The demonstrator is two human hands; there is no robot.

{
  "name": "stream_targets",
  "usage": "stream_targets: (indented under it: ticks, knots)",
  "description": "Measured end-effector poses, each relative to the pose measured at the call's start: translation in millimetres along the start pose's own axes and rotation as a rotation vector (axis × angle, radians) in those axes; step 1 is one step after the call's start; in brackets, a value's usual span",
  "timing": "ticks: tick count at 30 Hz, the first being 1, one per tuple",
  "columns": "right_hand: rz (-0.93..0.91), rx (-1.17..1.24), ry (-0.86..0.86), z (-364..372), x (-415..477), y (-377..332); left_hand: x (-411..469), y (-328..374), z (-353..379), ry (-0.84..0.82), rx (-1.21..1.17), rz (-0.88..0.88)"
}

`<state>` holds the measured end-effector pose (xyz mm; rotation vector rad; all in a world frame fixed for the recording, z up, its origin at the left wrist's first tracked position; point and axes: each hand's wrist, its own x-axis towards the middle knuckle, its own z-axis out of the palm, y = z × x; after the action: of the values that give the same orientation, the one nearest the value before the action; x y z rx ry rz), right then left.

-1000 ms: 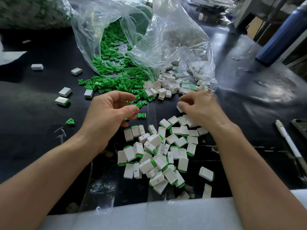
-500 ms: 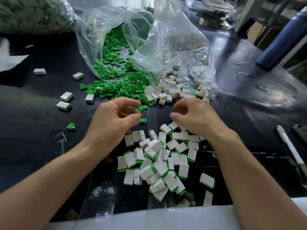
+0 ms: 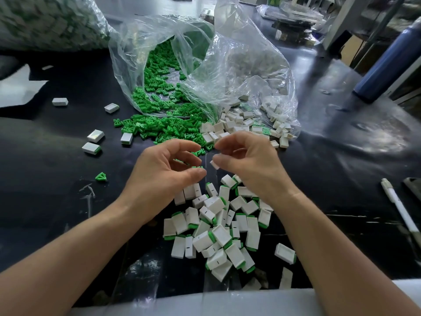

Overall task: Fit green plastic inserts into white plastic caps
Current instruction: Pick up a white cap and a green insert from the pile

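Left hand (image 3: 164,174): fingers curled in, thumb and forefinger nearly closed, pinching a green insert (image 3: 197,166) of which only a sliver shows at the tips. More green shows inside the curled palm; can't tell if it is held.

Right hand (image 3: 252,165): fingers curled, thumb and fingertips pinching a white cap (image 3: 214,164), only its corner visible. Both hands are raised off the black table (image 3: 341,156), palms turned toward each other, fingertips close but apart, insert and cap not touching. Forearms come in from the bottom corners.

Below and between the wrists lies a pile of assembled caps (image 3: 221,234), white with green ends. Just beyond the hands lie the loose green inserts (image 3: 168,128), spilling from a clear bag (image 3: 239,65), with the empty white caps (image 3: 237,124) right beside them at the mouth of a second bag.

A few stray pieces (image 3: 95,136) sit well to the left, one lone insert (image 3: 100,176) near the left wrist. Pen (image 3: 399,207) at right edge, blue bottle (image 3: 387,65) far right. White foam strip (image 3: 205,302) along the near table edge. Bare table left and right of the arms.
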<state>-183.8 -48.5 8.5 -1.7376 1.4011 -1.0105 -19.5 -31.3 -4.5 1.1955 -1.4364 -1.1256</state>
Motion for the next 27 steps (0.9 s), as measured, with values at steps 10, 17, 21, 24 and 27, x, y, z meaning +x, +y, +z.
stream_targets:
  ticks: [10, 17, 21, 24, 27]
  knots:
    - [0.003, -0.111, 0.031, 14, -1, 3, 5, -3, -3, 0.142, -0.072, -0.028]
    - [-0.089, -0.47, -0.065, 23, 3, 5, 10, -5, -5, 0.205, -0.193, -0.08]
    - [-0.104, -0.572, -0.131, 27, 6, 8, 9, -5, -5, 0.19, -0.171, -0.078]
    - [-0.108, -0.543, -0.124, 25, 6, 8, 7, -4, -3, 0.169, -0.155, -0.089]
    - [-0.101, -0.427, -0.094, 22, 3, 6, 5, -3, -3, 0.145, -0.194, -0.101]
